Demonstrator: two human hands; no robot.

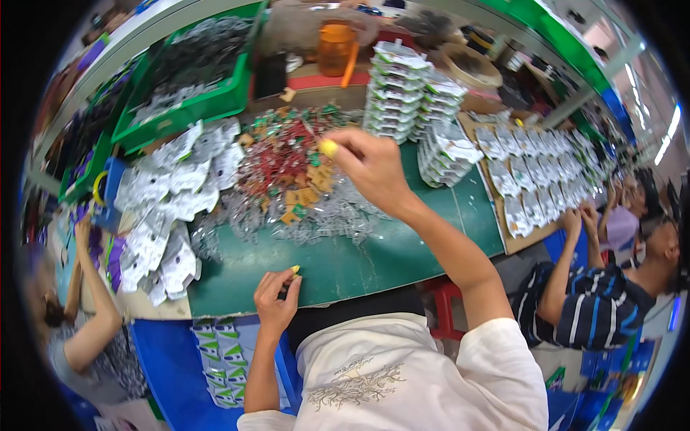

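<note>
My right hand reaches over a heap of small red-wired parts. Its thumb and fingers are pinched together, and a yellow cover sits on one fingertip. A thin sliver seems to stick out of the pinch, too small to name. By the table's front edge, my left hand is half curled, with a yellow cover on a fingertip. Its thumb and index finger stand apart, and nothing shows between them. Clear plastic pieces and brown-orange tabs spread along the heap's near side, on the green tabletop.
White moulded housings pile up at the left. Stacked white trays stand at the back, right of centre. A board with rows of white units lies right. A green bin holds grey parts. Co-workers sit at both sides.
</note>
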